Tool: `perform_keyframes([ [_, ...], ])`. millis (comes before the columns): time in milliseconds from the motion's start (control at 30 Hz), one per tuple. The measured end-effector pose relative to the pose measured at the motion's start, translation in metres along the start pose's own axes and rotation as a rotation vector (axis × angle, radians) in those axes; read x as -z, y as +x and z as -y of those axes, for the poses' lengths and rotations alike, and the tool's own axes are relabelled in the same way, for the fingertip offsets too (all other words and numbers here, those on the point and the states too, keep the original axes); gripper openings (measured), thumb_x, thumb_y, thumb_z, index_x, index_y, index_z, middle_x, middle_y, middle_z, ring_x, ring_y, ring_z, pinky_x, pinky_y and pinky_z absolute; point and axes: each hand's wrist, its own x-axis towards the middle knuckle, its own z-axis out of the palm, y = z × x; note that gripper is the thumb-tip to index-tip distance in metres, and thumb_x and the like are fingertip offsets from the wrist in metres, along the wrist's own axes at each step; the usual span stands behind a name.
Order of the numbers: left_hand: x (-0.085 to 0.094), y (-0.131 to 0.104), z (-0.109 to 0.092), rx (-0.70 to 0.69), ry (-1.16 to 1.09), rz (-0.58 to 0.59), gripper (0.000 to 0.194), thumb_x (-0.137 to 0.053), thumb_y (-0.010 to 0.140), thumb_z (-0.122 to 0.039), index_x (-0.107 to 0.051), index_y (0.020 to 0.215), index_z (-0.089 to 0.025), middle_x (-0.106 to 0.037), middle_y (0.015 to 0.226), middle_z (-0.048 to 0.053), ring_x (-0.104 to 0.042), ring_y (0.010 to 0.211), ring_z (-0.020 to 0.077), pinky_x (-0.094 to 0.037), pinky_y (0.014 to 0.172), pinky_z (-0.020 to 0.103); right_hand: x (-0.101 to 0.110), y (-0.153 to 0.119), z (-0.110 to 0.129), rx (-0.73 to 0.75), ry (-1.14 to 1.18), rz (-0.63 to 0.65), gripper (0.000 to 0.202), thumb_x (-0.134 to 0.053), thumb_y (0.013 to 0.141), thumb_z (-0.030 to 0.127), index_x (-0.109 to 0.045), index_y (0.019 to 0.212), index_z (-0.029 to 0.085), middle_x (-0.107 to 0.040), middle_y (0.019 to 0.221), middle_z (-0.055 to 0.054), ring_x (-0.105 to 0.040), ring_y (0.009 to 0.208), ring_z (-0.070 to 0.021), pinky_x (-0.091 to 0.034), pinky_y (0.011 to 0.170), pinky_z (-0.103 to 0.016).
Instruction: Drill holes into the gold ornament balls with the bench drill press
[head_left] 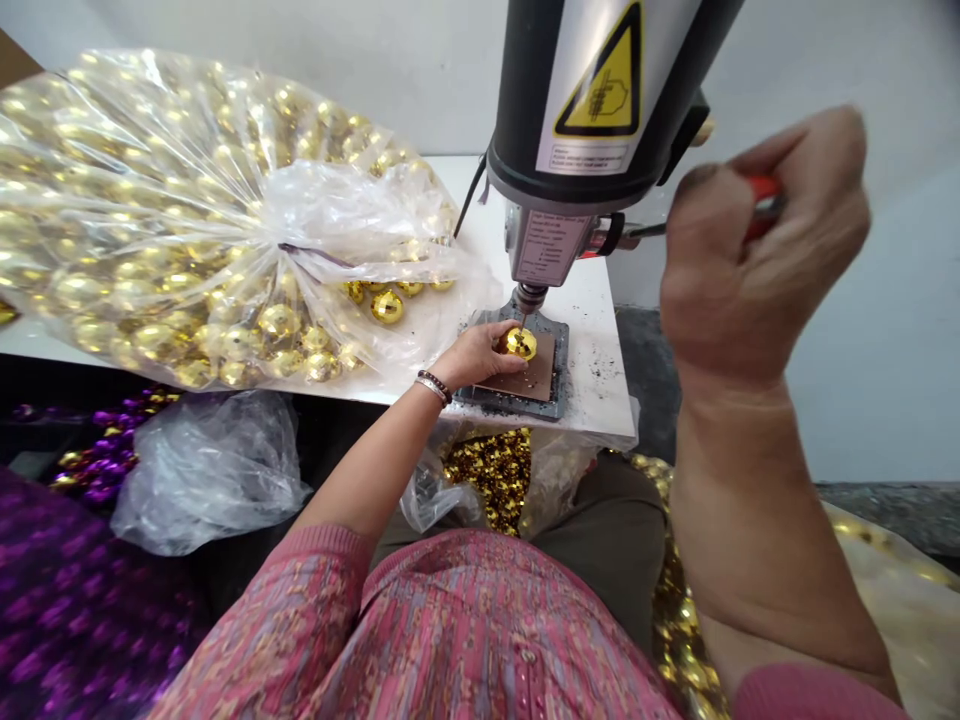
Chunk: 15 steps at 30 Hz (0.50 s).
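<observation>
A shiny gold faceted ball (522, 344) rests on a brown board (529, 382) on the base of a drill press (581, 120). My left hand (491, 345) grips this ball from its left side, thumb and fingers around it. Right above the ball is the thin bit below the chuck (529, 297); whether its tip is in the ball I cannot tell. Raised at the right, my right hand (757, 235) is closed around the red-ended feed lever (763, 205) of the press, slightly blurred.
A large clear bag (187, 220) of gold balls covers the table's left side. Several loose gold balls (387, 306) lie by its mouth. Dark shavings dot the white table (600, 400). Below are a crumpled plastic bag (210, 470), gold pieces (491, 475) and a purple heap (75, 600).
</observation>
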Motion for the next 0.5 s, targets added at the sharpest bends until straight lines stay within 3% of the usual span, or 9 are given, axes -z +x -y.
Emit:
perform_keyframes([
  [67, 0.0, 0.001, 0.001, -0.01, 0.003, -0.002, 0.069, -0.096, 0.086, -0.024, -0.08, 0.154, -0.017, -0.088, 0.119, 0.005, -0.079, 0.102, 0.0205, -0.065, 0.099, 0.033, -0.001, -0.019, -0.008, 0.054, -0.054, 0.001, 0.018, -0.057, 0.107, 0.025, -0.054, 0.09, 0.019, -0.044, 0.08, 0.005, -0.04, 0.072, -0.003, -0.042, 0.075, -0.02],
  [200, -0.001, 0.001, 0.002, -0.009, 0.022, 0.011, 0.067, -0.094, 0.088, -0.027, -0.08, 0.153, -0.017, -0.087, 0.119, 0.004, -0.077, 0.102, 0.0208, -0.064, 0.101, 0.035, -0.005, -0.043, -0.021, 0.157, -0.151, -0.117, 0.016, -0.061, 0.105, 0.028, -0.062, 0.095, 0.016, -0.056, 0.083, 0.004, -0.049, 0.073, -0.0043, -0.044, 0.073, -0.021],
  [367, -0.002, 0.001, 0.005, -0.039, 0.038, 0.0, 0.064, -0.095, 0.088, -0.028, -0.081, 0.149, -0.02, -0.086, 0.118, 0.004, -0.077, 0.103, 0.0219, -0.065, 0.102, 0.036, -0.004, -0.058, -0.029, 0.227, -0.211, -0.114, 0.02, -0.058, 0.108, 0.033, -0.062, 0.095, 0.018, -0.055, 0.08, 0.004, -0.05, 0.072, -0.0062, -0.044, 0.072, -0.023],
  [500, -0.004, 0.002, 0.006, -0.049, 0.019, 0.01, 0.058, -0.094, 0.09, -0.027, -0.082, 0.146, -0.019, -0.086, 0.118, 0.005, -0.078, 0.103, 0.0217, -0.065, 0.101, 0.036, -0.01, -0.067, -0.033, 0.254, -0.21, -0.218, 0.018, -0.056, 0.108, 0.033, -0.06, 0.096, 0.019, -0.053, 0.08, 0.003, -0.05, 0.072, -0.0063, -0.043, 0.072, -0.024],
])
